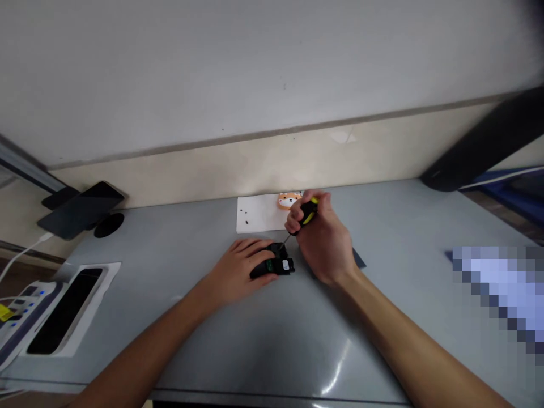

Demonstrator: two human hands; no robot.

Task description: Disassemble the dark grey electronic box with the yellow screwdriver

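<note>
My left hand (240, 269) holds a small black electronic device (283, 266) against the grey tabletop, with its fingers and thumb around the left part. A bit of green circuit board and a white label show on the device. My right hand (321, 241) is wrapped round the black and yellow handle of a screwdriver (309, 211). The shaft slants down to the left, and its tip reaches the device's upper part; exact contact is too small to tell. Partly hidden behind my right wrist lies a dark flat piece (359, 259).
Several tiny dark specks, perhaps screws, lie on a white paper (259, 224) beside an orange-and-white animal-face item (289, 200). At left are a phone on a stand (83, 209), another phone (66, 311) and a power strip (29, 306). A black cylinder (480, 144) leans at right.
</note>
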